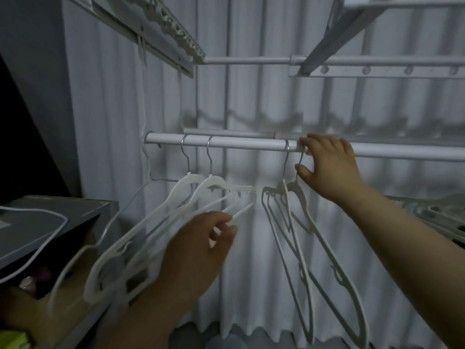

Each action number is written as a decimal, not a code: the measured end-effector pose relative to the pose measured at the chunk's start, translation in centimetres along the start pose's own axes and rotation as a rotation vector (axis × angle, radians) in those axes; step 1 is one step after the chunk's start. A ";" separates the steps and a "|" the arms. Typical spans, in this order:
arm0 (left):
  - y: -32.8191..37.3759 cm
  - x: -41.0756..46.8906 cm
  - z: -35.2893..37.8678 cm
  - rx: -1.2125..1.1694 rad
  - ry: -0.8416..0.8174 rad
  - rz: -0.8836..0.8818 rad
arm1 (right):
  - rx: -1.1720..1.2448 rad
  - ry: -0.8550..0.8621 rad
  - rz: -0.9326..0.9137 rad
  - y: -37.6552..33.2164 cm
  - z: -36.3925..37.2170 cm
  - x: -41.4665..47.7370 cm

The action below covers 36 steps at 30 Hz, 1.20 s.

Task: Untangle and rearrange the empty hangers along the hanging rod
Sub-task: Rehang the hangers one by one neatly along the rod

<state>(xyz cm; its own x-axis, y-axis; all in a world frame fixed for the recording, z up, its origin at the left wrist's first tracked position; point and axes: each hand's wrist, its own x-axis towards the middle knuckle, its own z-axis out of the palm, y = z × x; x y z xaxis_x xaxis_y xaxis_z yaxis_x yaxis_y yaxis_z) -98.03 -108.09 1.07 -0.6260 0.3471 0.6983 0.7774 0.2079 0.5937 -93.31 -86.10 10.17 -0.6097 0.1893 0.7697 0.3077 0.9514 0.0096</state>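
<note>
White rod [246,143], pleated curtain [251,273], grey ledge [75,212]

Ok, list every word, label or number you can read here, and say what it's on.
No text can be read anywhere.
On the hangers and rod: no print shows.
On the grey box: no label shows.
On the yellow item, bottom left: too blurred to tell.
</note>
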 end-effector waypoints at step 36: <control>0.0 0.0 3.1 0.284 -0.006 -0.463 | 0.041 0.315 -0.334 2.7 4.2 1.5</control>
<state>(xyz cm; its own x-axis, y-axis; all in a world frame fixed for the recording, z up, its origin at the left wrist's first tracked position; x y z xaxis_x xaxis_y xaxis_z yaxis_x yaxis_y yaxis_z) -97.85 -105.25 -0.13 -0.9072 0.1654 0.3867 0.4067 0.5792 0.7065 -96.51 -82.25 8.64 -0.4163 -0.2060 0.8856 0.0991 0.9579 0.2695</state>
